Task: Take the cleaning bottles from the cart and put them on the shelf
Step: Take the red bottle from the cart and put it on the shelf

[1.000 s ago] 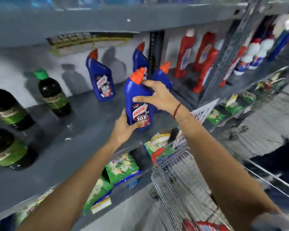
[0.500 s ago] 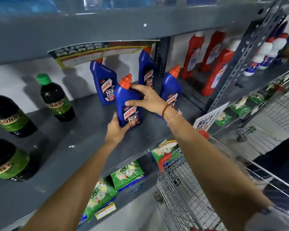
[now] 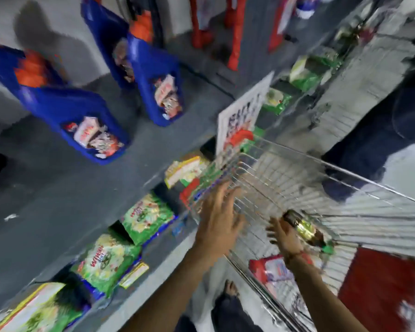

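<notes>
Bottles [image 3: 82,116] in blue with orange caps are seen standing on the shelf [image 3: 58,195], one near its front edge and two more [image 3: 161,92] further back, with red bottles [image 3: 235,32] beyond them toward the rear. The blue bottle that was gripped by both hands half a second ago is now released and left upright on the shelf, so that placement is judged complete. The view has swung sharply downward and is heavily blurred. Both hands have been brought away from the shelf and down to the cart [image 3: 297,168], whose wire rim lies just beside the shelf's front edge.

The left hand [image 3: 218,221] is spread wide and empty, fingers splayed over the cart's near corner. The right hand [image 3: 283,233] is lower inside the basket, fingers open and reaching, right at a dark bottle [image 3: 304,228] with a gold label and green cap that lies on its side on the cart's wire floor; whether it is already touched cannot be told through the blur. A red and white item [image 3: 273,267] is seen near the right wrist, and a large red shape [image 3: 379,281] lies toward the cart's right side; neither can be identified with certainty.

A new pickup is judged to be beginning. Green packets [image 3: 146,216] are stacked on the lower shelf, under the front edge.
</notes>
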### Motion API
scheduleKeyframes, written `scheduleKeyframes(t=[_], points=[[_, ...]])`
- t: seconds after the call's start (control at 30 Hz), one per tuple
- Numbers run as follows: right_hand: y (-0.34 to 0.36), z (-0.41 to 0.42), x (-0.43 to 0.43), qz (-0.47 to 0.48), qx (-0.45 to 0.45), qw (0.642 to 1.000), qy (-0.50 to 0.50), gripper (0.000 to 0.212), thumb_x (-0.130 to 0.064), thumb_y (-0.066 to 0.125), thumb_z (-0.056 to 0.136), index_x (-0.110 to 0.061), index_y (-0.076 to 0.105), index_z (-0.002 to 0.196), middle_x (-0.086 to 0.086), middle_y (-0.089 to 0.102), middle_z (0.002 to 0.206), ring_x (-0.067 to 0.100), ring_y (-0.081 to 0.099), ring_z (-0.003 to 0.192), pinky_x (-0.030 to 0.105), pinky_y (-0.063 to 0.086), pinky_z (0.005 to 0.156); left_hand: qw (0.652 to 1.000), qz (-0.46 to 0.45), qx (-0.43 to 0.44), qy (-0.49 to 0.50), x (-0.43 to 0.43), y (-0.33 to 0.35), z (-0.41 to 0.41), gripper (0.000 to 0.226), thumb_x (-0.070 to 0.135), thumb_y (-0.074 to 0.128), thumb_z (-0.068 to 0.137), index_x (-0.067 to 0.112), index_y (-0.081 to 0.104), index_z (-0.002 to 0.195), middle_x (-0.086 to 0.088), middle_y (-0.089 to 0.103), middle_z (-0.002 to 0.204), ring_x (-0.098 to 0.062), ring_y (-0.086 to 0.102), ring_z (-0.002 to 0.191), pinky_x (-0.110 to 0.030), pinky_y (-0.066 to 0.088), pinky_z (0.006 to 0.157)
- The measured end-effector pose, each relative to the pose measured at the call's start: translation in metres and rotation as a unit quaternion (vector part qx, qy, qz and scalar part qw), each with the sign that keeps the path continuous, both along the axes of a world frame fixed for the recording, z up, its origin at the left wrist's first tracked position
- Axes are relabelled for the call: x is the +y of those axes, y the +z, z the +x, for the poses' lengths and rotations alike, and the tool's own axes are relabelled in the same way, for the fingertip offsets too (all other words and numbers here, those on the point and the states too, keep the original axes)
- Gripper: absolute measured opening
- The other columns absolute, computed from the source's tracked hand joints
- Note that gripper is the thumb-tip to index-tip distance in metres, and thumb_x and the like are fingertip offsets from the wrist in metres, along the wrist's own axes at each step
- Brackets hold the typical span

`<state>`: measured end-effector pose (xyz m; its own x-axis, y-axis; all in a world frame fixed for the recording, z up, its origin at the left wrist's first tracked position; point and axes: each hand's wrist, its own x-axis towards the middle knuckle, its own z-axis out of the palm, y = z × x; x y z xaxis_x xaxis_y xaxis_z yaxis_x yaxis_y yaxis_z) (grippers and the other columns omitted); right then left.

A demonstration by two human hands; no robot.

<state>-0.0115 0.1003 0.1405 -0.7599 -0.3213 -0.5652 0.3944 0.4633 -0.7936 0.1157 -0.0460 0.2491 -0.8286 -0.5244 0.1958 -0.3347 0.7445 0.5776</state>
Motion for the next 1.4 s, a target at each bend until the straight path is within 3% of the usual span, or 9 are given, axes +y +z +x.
scheduleKeyframes(t=[0.1,0.27,0.37,0.67,0.8,0.93,1.07,1.2,1.4], points=[[-0.06,0.001,0.078,0.163,-0.095,0.982,-0.017,0.04,-0.026,0.051,0.094,0.012,0.059,0.102,0.027,0.06,0.083,0.04,0.059,0.079,0.041,0.049,0.066,0.967,0.066,-0.193,-0.152,0.028,-0.028,-0.041,0.058,0.027,0.061,0.08,0.01,0.043,0.132,-0.012,0.036,0.143,-0.029,0.042,0.127,-0.038,0.04,0.104],[-0.1,0.009,0.136,0.236,-0.188,0.95,-0.075,0.039,-0.03,0.048,0.094,0.007,0.058,0.102,0.017,0.054,0.078,0.026,0.048,0.067,0.03,0.036,0.056,0.826,0.139,-0.461,-0.291,0.067,-0.089,-0.089,0.058,0.03,0.06,0.084,0.01,0.037,0.134,-0.016,0.038,0.144,-0.032,0.04,0.129,-0.048,0.038,0.105],[-0.118,0.01,0.139,0.197,-0.247,0.939,-0.139,0.046,-0.032,0.049,0.093,0.004,0.05,0.121,0.014,0.048,0.1,0.025,0.049,0.083,0.038,0.046,0.082,0.795,0.132,-0.51,-0.301,0.084,-0.124,-0.109,0.055,0.029,0.061,0.084,0.009,0.041,0.131,-0.018,0.046,0.138,-0.034,0.048,0.122,-0.042,0.044,0.098],[-0.17,-0.009,0.13,0.116,-0.243,0.904,-0.333,0.056,-0.045,0.043,0.093,0.006,0.058,0.108,0.021,0.057,0.096,0.028,0.052,0.09,0.041,0.043,0.079,0.767,0.097,-0.56,-0.298,0.13,-0.228,-0.12,0.079,0.031,0.071,0.077,0.008,0.027,0.139,-0.02,0.038,0.142,-0.038,0.043,0.126,-0.045,0.038,0.101],[-0.197,-0.014,0.137,0.066,-0.273,0.879,-0.384,0.068,-0.056,0.051,0.085,0.001,0.052,0.122,0.024,0.06,0.12,0.036,0.059,0.106,0.047,0.051,0.09,0.774,0.114,-0.559,-0.274,0.146,-0.261,-0.111,0.089,0.03,0.078,0.069,0.009,0.026,0.139,-0.02,0.043,0.135,-0.039,0.045,0.122,-0.046,0.043,0.096],[-0.203,-0.017,0.14,-0.037,-0.32,0.837,-0.443,0.078,-0.052,0.067,0.075,-0.006,0.042,0.132,0.015,0.058,0.124,0.02,0.06,0.088,0.029,0.049,0.064,0.814,0.101,-0.535,-0.205,0.153,-0.276,-0.104,0.089,0.033,0.081,0.063,0.007,0.031,0.131,-0.016,0.049,0.127,-0.033,0.048,0.116,-0.043,0.044,0.09],[-0.193,-0.021,0.132,-0.053,-0.288,0.845,-0.448,0.069,-0.045,0.072,0.072,-0.004,0.049,0.123,0.014,0.065,0.112,0.021,0.064,0.084,0.031,0.052,0.071,0.823,0.134,-0.519,-0.189,0.153,-0.268,-0.103,0.091,0.039,0.086,0.051,0.009,0.036,0.121,-0.011,0.053,0.115,-0.029,0.055,0.102,-0.034,0.042,0.074],[-0.158,-0.032,0.118,-0.077,-0.238,0.877,-0.41,0.029,-0.033,0.075,0.074,-0.009,0.066,0.086,0.013,0.07,0.092,0.019,0.066,0.07,0.029,0.056,0.069,0.815,0.204,-0.512,-0.178,0.14,-0.242,-0.105,0.085,0.044,0.085,0.05,0.012,0.043,0.116,-0.008,0.059,0.111,-0.026,0.059,0.095,-0.032,0.046,0.074],[-0.077,-0.059,0.085,-0.178,-0.174,0.901,-0.354,0.034,-0.025,0.076,0.073,0.0,0.068,0.095,0.007,0.073,0.078,0.013,0.07,0.06,0.022,0.055,0.054,0.854,0.287,-0.42,-0.108,0.115,-0.178,-0.117,0.086,0.048,0.086,0.044,0.017,0.05,0.116,-0.007,0.067,0.109,-0.028,0.064,0.096,-0.044,0.055,0.085]])
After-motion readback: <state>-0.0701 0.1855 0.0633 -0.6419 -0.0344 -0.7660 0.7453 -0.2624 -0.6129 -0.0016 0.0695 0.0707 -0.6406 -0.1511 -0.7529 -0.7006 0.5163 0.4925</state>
